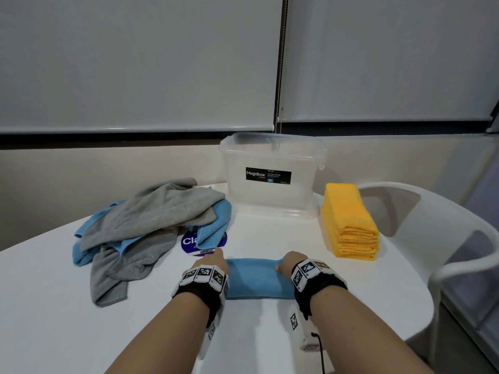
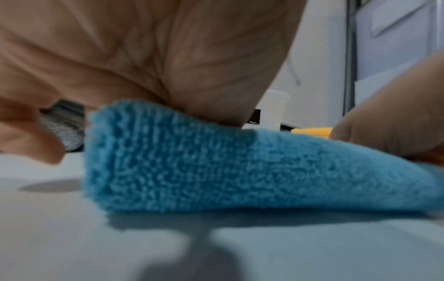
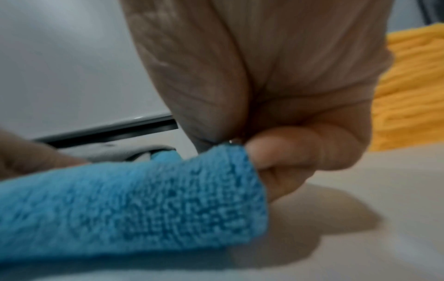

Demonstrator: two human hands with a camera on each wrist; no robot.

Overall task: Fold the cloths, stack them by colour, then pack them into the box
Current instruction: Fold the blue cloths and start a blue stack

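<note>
A folded blue cloth (image 1: 258, 278) lies as a band across the white table (image 1: 351, 292) in front of me. My left hand (image 1: 217, 259) holds its left end, the thumb down on top of the cloth (image 2: 216, 167). My right hand (image 1: 282, 265) pinches the right end, and in the right wrist view thumb and curled fingers (image 3: 283, 152) close on the cloth's corner (image 3: 168, 199). A loose heap of grey and blue cloths (image 1: 151, 220) sits at the left. A neat stack of folded yellow cloths (image 1: 349, 225) stands at the right, beside the clear plastic box (image 1: 270, 195).
The box stands open at the table's far edge against the wall. A round purple sticker (image 1: 189, 242) lies partly under the heap. A white chair (image 1: 445, 238) is pushed up to the table's right side.
</note>
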